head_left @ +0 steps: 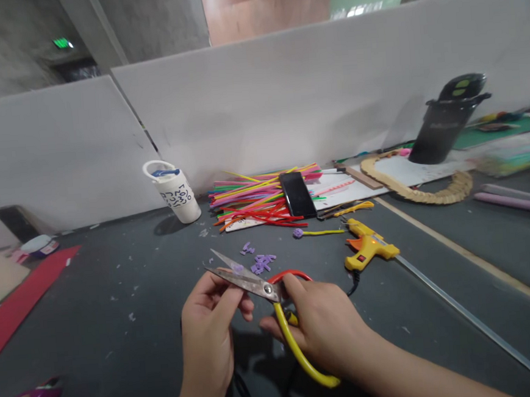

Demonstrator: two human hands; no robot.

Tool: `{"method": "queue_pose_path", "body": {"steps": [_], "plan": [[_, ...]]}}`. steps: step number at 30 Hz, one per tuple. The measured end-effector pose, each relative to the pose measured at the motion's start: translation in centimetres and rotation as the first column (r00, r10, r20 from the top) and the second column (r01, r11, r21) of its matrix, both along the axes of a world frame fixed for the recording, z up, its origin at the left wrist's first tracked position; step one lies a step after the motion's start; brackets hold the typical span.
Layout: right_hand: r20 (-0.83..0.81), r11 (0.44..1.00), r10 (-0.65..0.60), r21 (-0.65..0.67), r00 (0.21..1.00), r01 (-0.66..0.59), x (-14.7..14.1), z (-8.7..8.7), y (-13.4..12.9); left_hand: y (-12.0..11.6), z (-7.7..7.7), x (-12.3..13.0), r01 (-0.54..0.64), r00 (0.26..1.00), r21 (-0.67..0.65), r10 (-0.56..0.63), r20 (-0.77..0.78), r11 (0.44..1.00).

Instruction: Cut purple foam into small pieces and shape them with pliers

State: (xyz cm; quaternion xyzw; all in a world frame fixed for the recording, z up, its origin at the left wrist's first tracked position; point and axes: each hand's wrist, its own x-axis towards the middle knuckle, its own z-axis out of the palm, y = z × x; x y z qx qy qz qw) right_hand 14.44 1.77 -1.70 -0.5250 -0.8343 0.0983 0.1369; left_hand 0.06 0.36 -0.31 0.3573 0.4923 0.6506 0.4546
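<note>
Scissors [268, 289] with one red and one yellow handle are held in my right hand [323, 319], blades parted and pointing up-left. My left hand [214, 318] is closed in a pinch beside the blades; a small purple piece [238, 268] shows between them, and whether my fingertips grip it is hidden. Just beyond the blades lie several small purple pieces [263, 263] on the dark table [129, 282]. Farther back rests a yellow-green stem with a purple ball end [298, 233].
A yellow glue gun [365, 245] with a long clear stick lies right of my hands, its cord running near them. Behind are colourful pipe cleaners [246, 194], a phone [298, 194], a white cup [177, 196] and a black tumbler [443, 126]. Red paper [29, 296] lies left.
</note>
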Motion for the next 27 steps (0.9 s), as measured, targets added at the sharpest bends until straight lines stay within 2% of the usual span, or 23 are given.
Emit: {"method": "queue_pose_path", "body": {"steps": [8,17,27], "plan": [[0.023,1.0,-0.003,0.029,1.0,0.002,0.05,-0.17,-0.06,0.06,0.05,-0.11,0.008,1.0,-0.004,-0.008,0.02,1.0],[0.065,1.0,-0.005,0.011,0.998,0.004,-0.1,-0.24,-0.09,0.2,0.21,-0.11,0.013,0.998,-0.006,-0.012,0.056,1.0],[0.031,0.999,-0.007,-0.033,1.0,0.008,0.01,-0.08,-0.17,0.08,0.46,-0.28,0.052,0.996,0.01,-0.053,0.074,0.999]]}}
